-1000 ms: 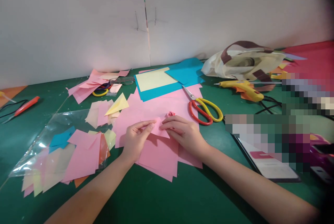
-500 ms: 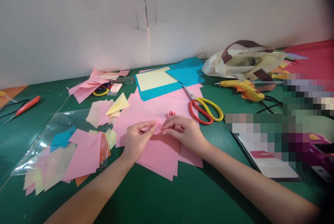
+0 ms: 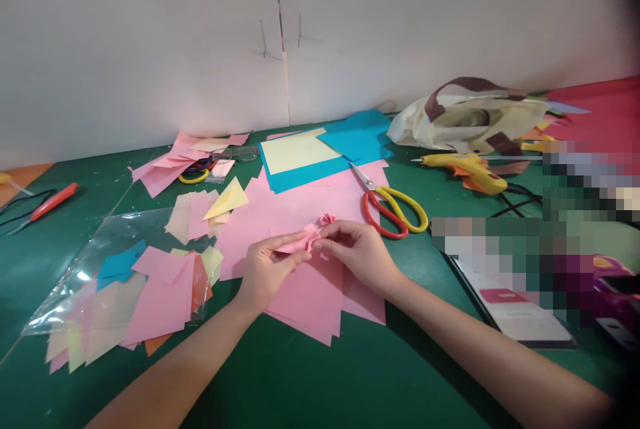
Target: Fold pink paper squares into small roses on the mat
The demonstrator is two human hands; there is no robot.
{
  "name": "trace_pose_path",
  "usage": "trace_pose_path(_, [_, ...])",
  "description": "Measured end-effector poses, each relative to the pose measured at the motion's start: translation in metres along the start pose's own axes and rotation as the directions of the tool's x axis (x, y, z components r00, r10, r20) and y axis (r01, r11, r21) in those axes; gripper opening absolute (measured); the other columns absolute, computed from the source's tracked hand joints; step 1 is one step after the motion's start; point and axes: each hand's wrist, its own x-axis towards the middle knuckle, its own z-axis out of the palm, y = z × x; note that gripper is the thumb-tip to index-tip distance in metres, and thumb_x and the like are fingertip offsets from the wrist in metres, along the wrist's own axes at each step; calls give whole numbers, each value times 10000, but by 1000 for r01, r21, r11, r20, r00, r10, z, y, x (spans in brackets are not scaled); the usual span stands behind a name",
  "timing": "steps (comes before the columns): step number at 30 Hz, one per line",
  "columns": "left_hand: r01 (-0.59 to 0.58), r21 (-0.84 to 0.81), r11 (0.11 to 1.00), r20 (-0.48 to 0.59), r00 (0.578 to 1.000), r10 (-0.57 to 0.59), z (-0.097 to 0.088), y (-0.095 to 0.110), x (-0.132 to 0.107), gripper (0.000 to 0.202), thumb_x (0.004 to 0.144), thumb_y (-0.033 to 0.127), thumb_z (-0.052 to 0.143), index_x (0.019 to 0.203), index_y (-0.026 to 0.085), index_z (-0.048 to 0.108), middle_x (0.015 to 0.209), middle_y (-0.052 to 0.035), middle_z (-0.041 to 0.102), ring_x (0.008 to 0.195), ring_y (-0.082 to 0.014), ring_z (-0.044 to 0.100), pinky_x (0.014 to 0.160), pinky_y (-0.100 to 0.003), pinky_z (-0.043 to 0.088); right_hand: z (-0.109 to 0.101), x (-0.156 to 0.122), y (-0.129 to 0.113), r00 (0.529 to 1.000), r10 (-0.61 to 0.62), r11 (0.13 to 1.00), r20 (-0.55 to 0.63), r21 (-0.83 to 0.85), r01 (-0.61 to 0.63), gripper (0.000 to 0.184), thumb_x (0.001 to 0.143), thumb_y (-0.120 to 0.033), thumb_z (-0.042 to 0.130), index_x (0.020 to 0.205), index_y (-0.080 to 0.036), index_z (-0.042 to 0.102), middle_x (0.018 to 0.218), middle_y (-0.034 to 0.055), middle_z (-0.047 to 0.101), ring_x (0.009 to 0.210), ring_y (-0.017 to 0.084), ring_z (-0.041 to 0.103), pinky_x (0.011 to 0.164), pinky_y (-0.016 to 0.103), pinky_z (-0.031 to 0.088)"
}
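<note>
Between my hands is a small piece of pink paper (image 3: 303, 240), bent and partly folded. My left hand (image 3: 267, 269) pinches it from the left, fingers above and thumb below. At its right edge the fingertips of my right hand (image 3: 357, 249) close on it. Just above the right fingertips lies a small curled pink paper rosette (image 3: 327, 219). Beneath both hands spread several pink paper sheets (image 3: 310, 302). Scissors (image 3: 385, 205) with one red and one yellow handle rest slightly open beyond my right hand.
A clear plastic bag (image 3: 150, 229) with coloured paper pieces lies left. Blue sheets (image 3: 360, 132) and a cream sheet (image 3: 295, 151) lie at the back. Rightward are a yellow glue gun (image 3: 465, 167), a cloth bag (image 3: 415, 125) and a tablet-like device (image 3: 535, 329). A red-handled tool (image 3: 55, 202) is far left.
The pink paper has turned in my fingers and now shows a folded, bent edge. My left thumb has shifted right along its underside, and both hands stay close together.
</note>
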Motion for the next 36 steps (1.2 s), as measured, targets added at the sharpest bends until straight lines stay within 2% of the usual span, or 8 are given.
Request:
trace_pose_path(3, [-49,-26,998,17,999,50,1,1,0,262,674,203,731,936,206,737,1008,-46,734,963,-218,680,852,-329,569,1,0,3,1000,5,998,-7,65,-5,134,739,-287,687,760,-173,619,696,19,671,603,129,614,570,268,496])
trace_pose_path(8, [-80,-20,997,22,997,81,2,2,0,220,707,210,706,925,208,738,1015,-50,731,992,-232,672,896,-366,551,3,0,6,1000,-4,996,-18,87,6,195,747,-285,678,889,-175,601,722,33,683,630,142,641,588,282,526])
trace_pose_path(14, [-92,-45,995,26,995,93,2,2,0,224,705,199,706,926,212,737,1008,-45,733,972,-231,680,885,-376,560,3,-1,5,997,-76,989,-17,124,77,164,751,-312,685,806,-176,612,770,44,676,700,154,667,630,291,553])
trace_pose_path(18, [-102,-26,994,17,995,102,2,2,0,211,698,185,706,905,207,739,985,-40,739,966,-227,683,887,-369,559,3,-3,4,993,-94,992,-75,80,100,138,756,-298,682,772,-184,605,738,29,667,671,142,648,609,278,536])
trace_pose_path(26, [-92,-13,996,10,996,92,3,2,0,194,700,171,700,890,181,736,976,-51,741,950,-222,688,843,-318,578,5,-2,6,996,-61,991,-63,112,68,108,785,-241,628,788,-198,530,722,1,624,689,141,626,631,287,500])
trace_pose_path(36, [-47,-47,998,64,997,50,3,1,0,290,702,134,671,988,164,715,1066,-68,711,1010,-236,664,878,-337,560,7,-1,9,997,-38,982,-66,184,50,158,795,-216,610,849,-217,462,750,-10,613,725,137,622,676,295,502])
